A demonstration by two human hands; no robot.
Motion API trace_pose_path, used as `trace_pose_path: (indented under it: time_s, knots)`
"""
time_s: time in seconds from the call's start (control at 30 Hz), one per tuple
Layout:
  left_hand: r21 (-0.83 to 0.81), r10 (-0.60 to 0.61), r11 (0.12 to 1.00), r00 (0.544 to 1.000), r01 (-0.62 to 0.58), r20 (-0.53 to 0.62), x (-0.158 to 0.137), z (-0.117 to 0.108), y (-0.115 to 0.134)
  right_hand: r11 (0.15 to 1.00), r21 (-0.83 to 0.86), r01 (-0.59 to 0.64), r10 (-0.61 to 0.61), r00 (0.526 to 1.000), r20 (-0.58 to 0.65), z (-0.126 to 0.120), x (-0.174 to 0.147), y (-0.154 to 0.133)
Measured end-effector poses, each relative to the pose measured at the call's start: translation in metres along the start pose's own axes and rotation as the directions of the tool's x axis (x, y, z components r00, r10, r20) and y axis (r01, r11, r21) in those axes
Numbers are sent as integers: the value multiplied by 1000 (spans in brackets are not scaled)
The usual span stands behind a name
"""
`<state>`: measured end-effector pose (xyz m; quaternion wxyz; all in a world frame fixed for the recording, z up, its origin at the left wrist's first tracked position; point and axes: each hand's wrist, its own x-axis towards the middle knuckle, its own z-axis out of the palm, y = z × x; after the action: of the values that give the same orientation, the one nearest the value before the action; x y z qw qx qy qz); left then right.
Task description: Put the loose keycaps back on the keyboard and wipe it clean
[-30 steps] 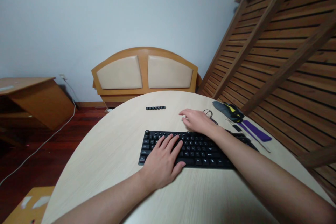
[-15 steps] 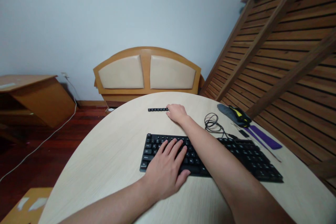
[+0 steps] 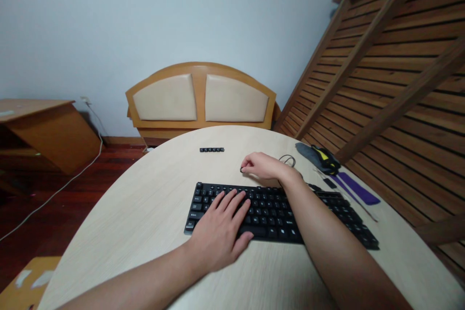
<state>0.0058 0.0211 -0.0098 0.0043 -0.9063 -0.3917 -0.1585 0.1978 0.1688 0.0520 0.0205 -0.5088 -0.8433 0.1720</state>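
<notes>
Right hand (image 3: 263,166) pinching a small dark keycap (image 3: 241,170) just beyond the far edge of the keyboard (image 3: 276,210), whose long axis runs left–right; left hand (image 3: 220,230) lies flat and open on its near-left keys, nearer the body.

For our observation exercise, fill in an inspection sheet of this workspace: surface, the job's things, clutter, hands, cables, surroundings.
Surface: round pale wood table.
Job's things: black keyboard; row of loose black keycaps lying apart beyond it; one small dark piece, probably a keycap, pinched in fingertips.
Clutter: purple strip, grey and yellow item at far right.
Hands: left hand flat on keyboard; right hand pinching that piece just beyond keyboard.
Cables: coiled black cable behind right hand; white cord on floor.
Surroundings: headboard, slatted bed frame, wooden desk.
</notes>
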Motion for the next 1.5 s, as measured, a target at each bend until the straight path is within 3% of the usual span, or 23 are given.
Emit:
trace_pose_path:
  time_s: [0.3, 0.77, 1.23, 1.5]
  knots:
    - [34, 28, 999, 1000, -29, 13, -1, 1, -2, 981, 194, 18, -60, 975, 212, -16, -45, 8]
    - [66, 37, 997, 998, -39, 42, -1, 0, -4, 995, 76, 61, -75, 976, 207, -9, -41, -1]
    - [68, 39, 997, 999, -40, 21, -3, 3, -5, 992, -128, 23, -1, 986, 168, -15, -48, -22]
    - [55, 44, 998, 999, -44, -3, -3, 2, -4, 970, -228, 81, -53, 990, 129, -11, -48, -23]
